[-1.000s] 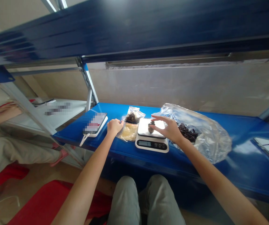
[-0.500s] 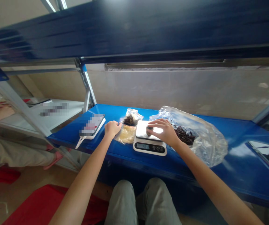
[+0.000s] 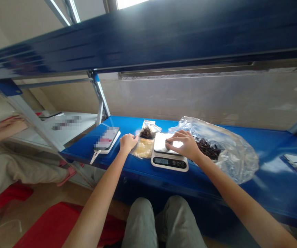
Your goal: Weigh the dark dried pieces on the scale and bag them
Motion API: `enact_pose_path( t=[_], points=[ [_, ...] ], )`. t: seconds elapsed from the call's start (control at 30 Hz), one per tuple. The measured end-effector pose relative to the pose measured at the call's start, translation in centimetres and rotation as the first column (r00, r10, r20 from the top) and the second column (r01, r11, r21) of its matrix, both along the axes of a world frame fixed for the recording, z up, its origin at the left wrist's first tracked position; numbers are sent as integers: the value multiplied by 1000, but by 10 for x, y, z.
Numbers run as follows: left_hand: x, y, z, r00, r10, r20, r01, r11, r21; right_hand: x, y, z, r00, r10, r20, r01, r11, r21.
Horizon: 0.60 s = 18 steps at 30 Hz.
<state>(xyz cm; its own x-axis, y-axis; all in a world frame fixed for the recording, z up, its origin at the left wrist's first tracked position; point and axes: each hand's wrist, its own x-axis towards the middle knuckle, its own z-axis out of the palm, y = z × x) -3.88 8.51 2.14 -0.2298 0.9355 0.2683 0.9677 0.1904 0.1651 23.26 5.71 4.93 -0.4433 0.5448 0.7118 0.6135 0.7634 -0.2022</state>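
Over the bright plate of a white kitchen scale [image 3: 169, 167], my right hand [image 3: 185, 143] pinches a small dark grey-brown lump [image 3: 168, 145] between thumb and fingers. I cannot tell whether the lump rests on the plate. The scale's display is lit, its digits blurred. My left hand [image 3: 128, 142] lies on the blue shelf in a loose fist, beside a clear bag with yellowish contents [image 3: 143, 148]; no object shows in it. Behind that bag is a small clear bag of dark dried pieces [image 3: 146, 132]. A large clear plastic bag [image 3: 241, 158] holds dark dried strips [image 3: 207, 148], right of the scale.
A phone [image 3: 107, 138] lies on a white block with a white cable [image 3: 94, 157], left of my left hand. A blue upper shelf [image 3: 148, 38] hangs low overhead. At left, a co-worker's hands [image 3: 16, 124] are over a white shelf [image 3: 72, 136]. A metal post [image 3: 36, 117] stands between.
The view has shifted slightly, so everything sits a little further right. My right hand keeps its pinch on the dark lump over the scale. The display digits look different.
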Motion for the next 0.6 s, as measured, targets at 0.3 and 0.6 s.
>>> enact_pose_path(
  t=[0.3,0.6],
  points=[
    [0,-2,3,1000,4,2,-4,1000,-7,7,2,0,997,-9,71,10,1000,-17],
    [0,-2,5,1000,14,-8,-14,999,-35,13,6,3,985,4,-172,-27,991,-131]
  ],
)
